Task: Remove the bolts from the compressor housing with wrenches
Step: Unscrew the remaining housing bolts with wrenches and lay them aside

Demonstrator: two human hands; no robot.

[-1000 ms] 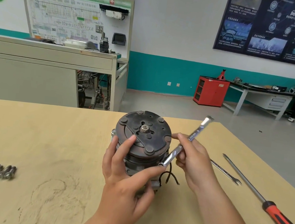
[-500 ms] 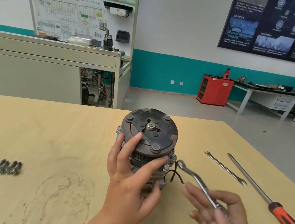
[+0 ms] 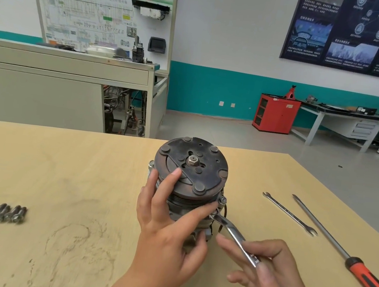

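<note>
- The compressor stands pulley-up near the table's far edge, the left hand wrapped around it and hiding its lower body.
- The right hand grips a wrench; its head meets the compressor's right side, the bolt there obscured.
- The wrench's tail is cut off.
- Left of the compressor, loose bolts are blurred.

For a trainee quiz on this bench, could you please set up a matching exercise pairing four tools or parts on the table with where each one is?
Things:
1. silver wrench with its head at the compressor
2. thin silver open-ended spanner
3. long screwdriver with red and black handle
4. cluster of loose grey bolts

Places:
A. far left of the wooden table
B. held in the right hand
C. nearest the table's right edge
D. lying free between compressor and screwdriver

Pairs: 1-B, 2-D, 3-C, 4-A
</note>
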